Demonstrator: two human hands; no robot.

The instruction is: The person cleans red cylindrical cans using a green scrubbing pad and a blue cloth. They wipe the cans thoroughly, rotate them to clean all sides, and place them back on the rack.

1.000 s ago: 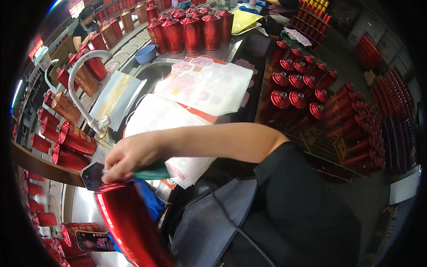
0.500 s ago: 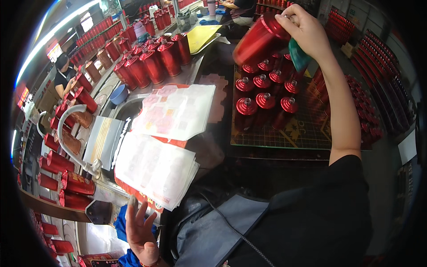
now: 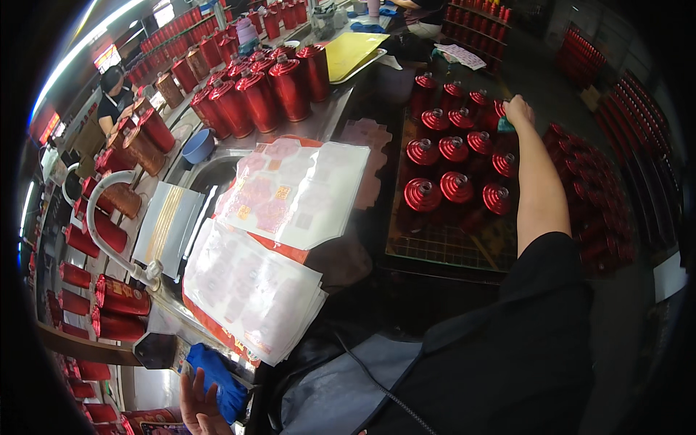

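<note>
My right hand, arm stretched far out, is closed round the top of a shiny red bottle at the far right of a group on the dark mat. A teal cloth shows under that hand. Several like red bottles with stepped, ringed shoulders stand upright in rows beside it. At the lower left my left hand is empty, its fingers apart, close to a blue cloth. Printed translucent sheets lie in stacks between my two hands.
A sink with a curved tap lies to the left, with a blue bowl at its far edge. More red bottles stand behind it, near a yellow sheet. Racks line the right; a co-worker is at far left.
My right hand has carried the tilted red bottle down and away to the mat, where it is among the others. My left hand has dropped lower and slightly left.
</note>
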